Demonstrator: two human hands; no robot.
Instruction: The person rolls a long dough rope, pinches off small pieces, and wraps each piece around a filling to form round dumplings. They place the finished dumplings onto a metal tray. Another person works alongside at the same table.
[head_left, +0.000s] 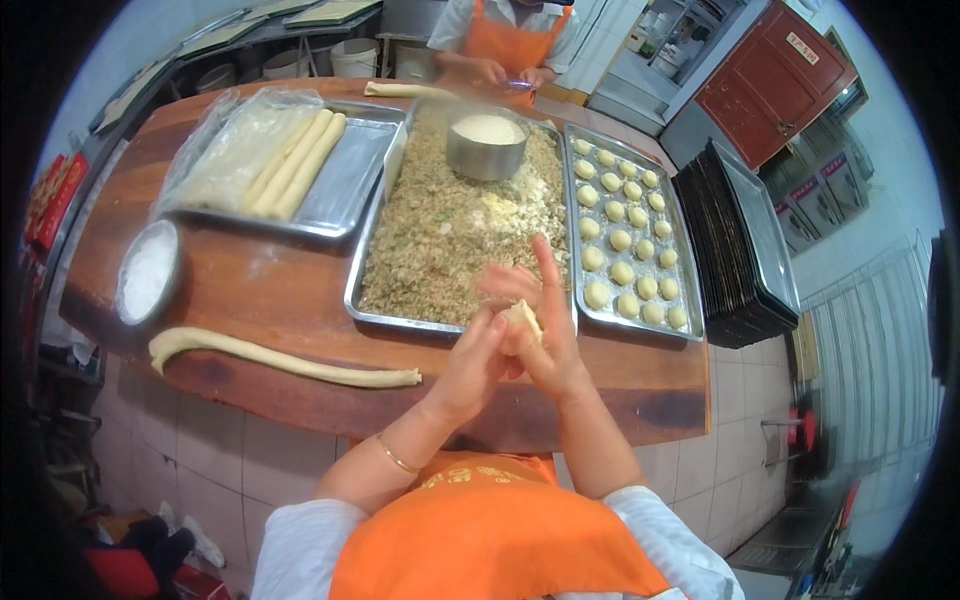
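Observation:
Between my two hands is a small piece of pale dough (527, 321), held just above the near edge of a metal tray. My left hand (480, 346) cups it from the left, its fingers partly blurred. From the right, my right hand (553, 351) presses against the dough with one finger pointing up. Crumbly brown filling (420, 247) fills the large tray (401, 324), with whitish chopped bits on its right side. A round metal container (486, 161) of pale grains stands in the filling. To the right, a tray (694, 330) carries several rows of round dough balls (620, 240).
A long dough rope (292, 361) lies near the wooden table's (300, 285) front edge, below a bowl of white powder (146, 274). Dough rolls (300, 169) lie partly under plastic on the left tray (352, 202). Black trays (724, 255) are stacked right. A co-worker (506, 45) stands opposite.

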